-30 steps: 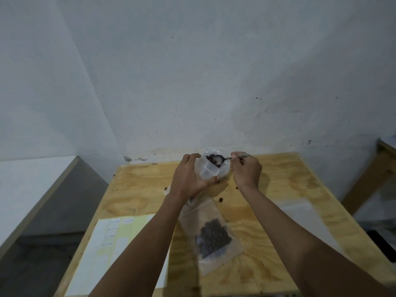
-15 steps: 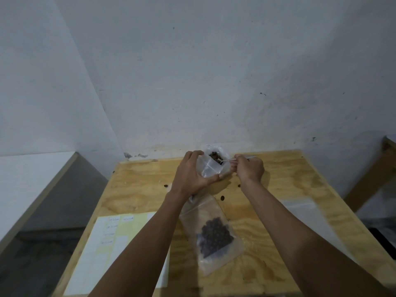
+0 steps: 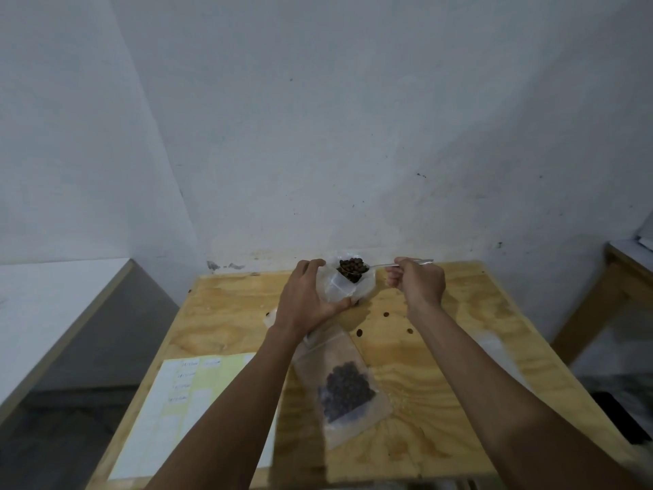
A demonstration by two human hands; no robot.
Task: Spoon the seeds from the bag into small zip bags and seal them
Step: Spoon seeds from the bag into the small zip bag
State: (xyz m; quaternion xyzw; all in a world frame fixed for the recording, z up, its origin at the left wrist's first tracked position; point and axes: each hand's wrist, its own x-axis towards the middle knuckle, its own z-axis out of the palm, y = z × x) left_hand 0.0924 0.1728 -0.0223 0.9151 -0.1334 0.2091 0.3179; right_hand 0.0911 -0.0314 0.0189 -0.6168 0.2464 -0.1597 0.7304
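Above the tabletop [image 3: 441,351], the left hand [image 3: 307,295] grips the clear bag [image 3: 348,290] while the right hand [image 3: 418,282] pinches a seed-laden spoon [image 3: 357,272], apparently lifting a scoop out; next, tip it into a small zip bag.

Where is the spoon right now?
In the head view the spoon is at the table's far edge, its handle pinched by the right hand, its loaded bowl over the bag gripped by the left hand.

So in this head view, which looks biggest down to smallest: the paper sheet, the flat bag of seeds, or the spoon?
1. Paper sheet, clearly largest.
2. Flat bag of seeds.
3. Spoon, smallest, though it sits farther from the camera, partly hidden by the right hand.
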